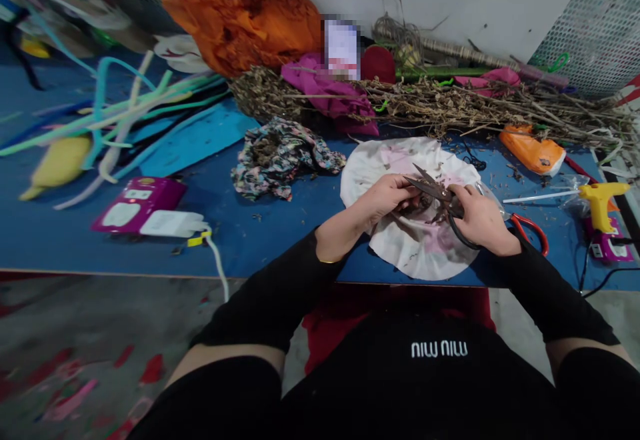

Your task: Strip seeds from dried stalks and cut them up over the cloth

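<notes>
My right hand (481,219) is closed round the black handles of a pair of scissors (431,188), whose dark blades stand apart and point to the left. Close by the blades, the fingers of my left hand (387,200) are pinched together on some dry brown plant material (419,204), partly hidden by the fingers and the scissors. Under both hands a round white cloth (425,260) with pink patches is spread on the table, and dry brown bits lie on it. Another pair of scissors with red handles (537,230) lies just right of my right hand.
Long dried plant stems (480,110) run along the back of the blue table (210,253). A floral cloth bundle (280,157), purple boxes, coloured fuzzy stems (165,103) and a yellow balloon (63,163) are on the left. On the right is a yellow glue gun (603,201) with a cord.
</notes>
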Demonstrator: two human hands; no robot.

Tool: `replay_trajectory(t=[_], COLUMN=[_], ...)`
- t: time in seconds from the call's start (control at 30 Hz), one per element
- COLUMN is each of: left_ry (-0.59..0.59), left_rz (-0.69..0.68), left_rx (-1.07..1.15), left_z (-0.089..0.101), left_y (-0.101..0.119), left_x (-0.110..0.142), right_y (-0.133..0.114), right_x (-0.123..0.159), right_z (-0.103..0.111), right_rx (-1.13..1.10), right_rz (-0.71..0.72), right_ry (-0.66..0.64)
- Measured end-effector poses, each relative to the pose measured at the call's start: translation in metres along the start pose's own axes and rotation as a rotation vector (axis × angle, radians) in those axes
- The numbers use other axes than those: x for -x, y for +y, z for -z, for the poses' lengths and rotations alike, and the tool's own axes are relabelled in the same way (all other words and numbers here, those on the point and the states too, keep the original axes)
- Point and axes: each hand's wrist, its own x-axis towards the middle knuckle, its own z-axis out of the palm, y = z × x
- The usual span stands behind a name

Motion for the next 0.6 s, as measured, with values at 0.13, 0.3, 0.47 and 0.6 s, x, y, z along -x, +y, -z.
replay_trajectory(t=[0.13,0.3,0.47,0.6], left_ry=[0.006,-0.004,0.028,0.000], left_rz=[-0.013,-0.021,-0.041,-0.065], left_rx=[-0.001,-0.032,-0.013,-0.031], left_z=[-0.0021,-0.0033,-0.0042,-0.0043], left_y=[0.0014,0.0059,0.0078,0.0050], left_x=[0.0014,0.0042,0.0051,0.0043], right_y=[-0.0001,-0.0003,0.0014,0.0019], right_x=[0.0002,0.0010,0.0012,0.0010], right_z=[0.0006,0.0009,0.0010,0.0003], right_rx=[0.007,0.010,-0.002,-0.004], right_rz=[0.000,-0.003,-0.006,0.020], right_ry=[-0.008,-0.014,0.004,-0.002])
